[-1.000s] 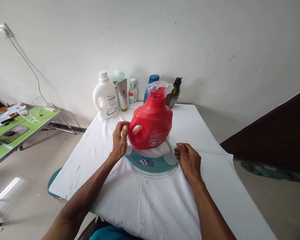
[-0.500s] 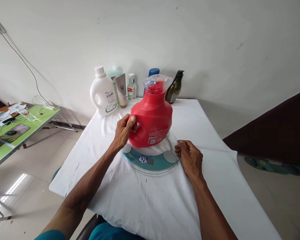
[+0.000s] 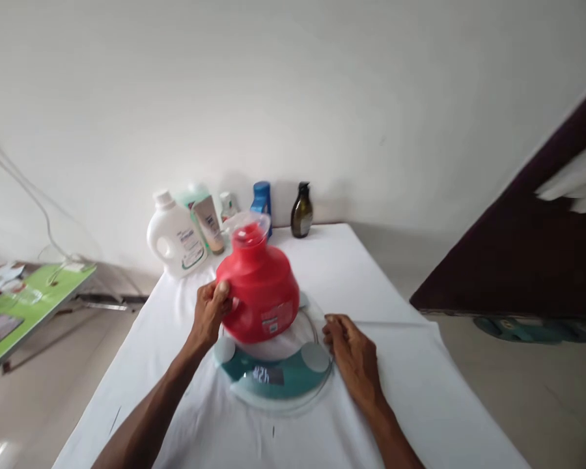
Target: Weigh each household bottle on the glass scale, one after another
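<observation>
Whereas a second ago the left hand (image 3: pixel 209 312) only touched the handle with bent fingers, it now has those fingers curled through the handle loop of the red detergent jug (image 3: pixel 257 296), thumb pressed on top, gripping it firmly. The jug has tipped a little toward the left and looks raised or half-raised off the round glass scale (image 3: pixel 273 371); blur makes it hard to say whether its base still touches the platform. My reading is that a lift off the scale is under way.

The jug is squat and bulbous, bright red, with a white label low on its front and a clear measuring cap over a red spout. It sits above the rear half of the scale, whose teal band shows a lit display.

The right hand (image 3: pixel 352 355) rests on the white tablecloth (image 3: pixel 420 404), fingers loosely bent together, fingertips touching the scale's right rim.

Behind, against the wall, stand a white detergent bottle (image 3: pixel 176 236), a tube (image 3: pixel 209 225), a blue bottle (image 3: pixel 261 198) and a dark pump bottle (image 3: pixel 301 212).
</observation>
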Demonstrator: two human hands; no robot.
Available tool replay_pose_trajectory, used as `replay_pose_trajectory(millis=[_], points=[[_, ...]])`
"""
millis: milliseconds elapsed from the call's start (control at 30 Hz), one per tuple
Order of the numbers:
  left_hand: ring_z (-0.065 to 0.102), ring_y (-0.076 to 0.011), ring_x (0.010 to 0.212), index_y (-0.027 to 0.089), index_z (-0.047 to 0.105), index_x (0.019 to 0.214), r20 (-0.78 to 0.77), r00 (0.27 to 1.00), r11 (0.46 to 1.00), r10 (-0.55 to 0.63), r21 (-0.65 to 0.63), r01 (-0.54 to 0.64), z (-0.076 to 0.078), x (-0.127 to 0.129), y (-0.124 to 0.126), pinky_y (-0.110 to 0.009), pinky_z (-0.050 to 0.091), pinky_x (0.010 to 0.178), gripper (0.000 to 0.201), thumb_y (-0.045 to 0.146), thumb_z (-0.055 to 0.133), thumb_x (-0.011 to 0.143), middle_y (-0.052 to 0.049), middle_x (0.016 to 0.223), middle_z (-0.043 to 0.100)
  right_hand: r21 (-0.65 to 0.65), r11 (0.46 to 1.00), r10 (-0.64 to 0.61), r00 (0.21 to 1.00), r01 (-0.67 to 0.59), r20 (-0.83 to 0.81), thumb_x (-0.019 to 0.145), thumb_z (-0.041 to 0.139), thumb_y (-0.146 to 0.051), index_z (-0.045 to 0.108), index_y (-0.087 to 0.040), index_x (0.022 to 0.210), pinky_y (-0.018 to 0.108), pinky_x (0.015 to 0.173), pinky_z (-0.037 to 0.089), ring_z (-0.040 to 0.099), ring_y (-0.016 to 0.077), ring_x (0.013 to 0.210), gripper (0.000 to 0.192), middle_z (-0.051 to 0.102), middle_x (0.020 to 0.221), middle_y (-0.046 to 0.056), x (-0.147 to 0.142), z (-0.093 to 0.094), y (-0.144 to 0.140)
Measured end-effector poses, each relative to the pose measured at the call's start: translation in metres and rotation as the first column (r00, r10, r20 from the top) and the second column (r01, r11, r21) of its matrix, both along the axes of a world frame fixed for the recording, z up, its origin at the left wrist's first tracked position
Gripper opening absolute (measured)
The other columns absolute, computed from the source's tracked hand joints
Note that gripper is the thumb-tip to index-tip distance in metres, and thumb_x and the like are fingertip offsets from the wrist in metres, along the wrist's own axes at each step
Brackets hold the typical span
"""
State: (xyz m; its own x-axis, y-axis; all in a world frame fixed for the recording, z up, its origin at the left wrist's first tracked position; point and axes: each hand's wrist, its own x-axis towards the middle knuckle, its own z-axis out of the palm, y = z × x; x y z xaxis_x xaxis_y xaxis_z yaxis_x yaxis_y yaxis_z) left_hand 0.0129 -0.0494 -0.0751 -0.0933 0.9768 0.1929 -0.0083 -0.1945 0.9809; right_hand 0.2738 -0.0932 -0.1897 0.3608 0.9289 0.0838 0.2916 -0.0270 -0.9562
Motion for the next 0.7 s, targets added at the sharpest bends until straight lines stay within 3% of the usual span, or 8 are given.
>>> replay_pose_trajectory(millis=[67,233,400,500,567,633,700], points=[[0.017,-0.0054,0.049,0.024,0.029,0.058,0.033,0.998,0.998,0.061,-0.021,-0.061,-0.003,0.003,0.002,-0.023,0.019,0.046,0.086,0.098,0.073,0.064,0.010,0.052,0.018,0.026,1.000,0.006,1.000,-0.006,-0.011,0.095,0.047,-0.079,0.067,-0.025,0.087,0.032,0.065,0.054,0.070,0.0230,0.065,0.058,0.074,0.074,0.006,0.001,-0.003,0.003],[0.020,-0.0056,0.048,0.024,0.027,0.055,0.046,0.985,0.986,0.164,-0.003,-0.164,-0.002,0.009,0.009,-0.022,0.021,0.045,0.088,0.097,0.076,0.060,0.009,0.051,0.020,0.092,0.995,-0.031,1.000,0.031,0.003,0.099,0.039,-0.081,0.065,-0.026,0.084,0.030,0.061,0.051,0.064,0.0217,0.062,0.063,0.069,0.068,0.004,0.000,-0.008,0.008],[0.022,-0.0057,0.046,0.023,0.030,0.058,0.114,0.975,0.979,0.191,0.045,-0.197,0.029,0.027,0.027,-0.021,0.022,0.043,0.088,0.095,0.080,0.059,0.009,0.050,0.024,0.126,0.990,-0.056,0.998,0.054,0.006,0.101,0.036,-0.083,0.063,-0.026,0.079,0.029,0.059,0.048,0.056,0.0191,0.058,0.067,0.063,0.065,0.002,-0.002,-0.009,0.007],[0.023,-0.0057,0.046,0.023,0.032,0.060,0.177,0.971,0.980,0.160,0.092,-0.178,0.054,0.056,0.055,-0.021,0.021,0.042,0.084,0.092,0.080,0.064,0.009,0.051,0.026,0.150,0.986,-0.067,0.998,0.066,-0.002,0.102,0.035,-0.082,0.062,-0.027,0.078,0.030,0.061,0.049,0.058,0.0202,0.059,0.066,0.063,0.065,0.002,-0.003,-0.009,0.007],[0.020,-0.0054,0.046,0.024,0.029,0.060,0.199,0.974,0.985,0.107,0.116,-0.132,0.064,0.083,0.079,-0.021,0.018,0.042,0.084,0.091,0.080,0.066,0.009,0.050,0.025,0.164,0.984,-0.071,0.997,0.071,-0.005,0.103,0.036,-0.081,0.062,-0.027,0.079,0.030,0.062,0.050,0.061,0.0211,0.061,0.065,0.066,0.068,0.003,-0.002,-0.010,0.007],[0.019,-0.0054,0.046,0.025,0.027,0.059,0.177,0.983,0.989,0.056,0.128,-0.079,0.063,0.115,0.106,-0.022,0.016,0.042,0.083,0.089,0.079,0.068,0.009,0.049,0.023,0.165,0.984,-0.066,0.998,0.065,-0.001,0.104,0.036,-0.079,0.061,-0.027,0.079,0.029,0.062,0.050,0.061,0.0210,0.062,0.063,0.066,0.069,0.003,-0.002,-0.014,0.006],[0.021,-0.0062,0.047,0.025,0.029,0.057,0.165,0.986,0.985,0.022,0.165,-0.050,0.052,0.149,0.134,-0.024,0.017,0.044,0.079,0.084,0.079,0.073,0.008,0.050,0.026,0.158,0.984,-0.078,0.997,0.077,0.000,0.105,0.037,-0.077,0.061,-0.027,0.079,0.029,0.061,0.050,0.059,0.0202,0.061,0.061,0.064,0.067,0.001,-0.003,-0.020,0.006]])
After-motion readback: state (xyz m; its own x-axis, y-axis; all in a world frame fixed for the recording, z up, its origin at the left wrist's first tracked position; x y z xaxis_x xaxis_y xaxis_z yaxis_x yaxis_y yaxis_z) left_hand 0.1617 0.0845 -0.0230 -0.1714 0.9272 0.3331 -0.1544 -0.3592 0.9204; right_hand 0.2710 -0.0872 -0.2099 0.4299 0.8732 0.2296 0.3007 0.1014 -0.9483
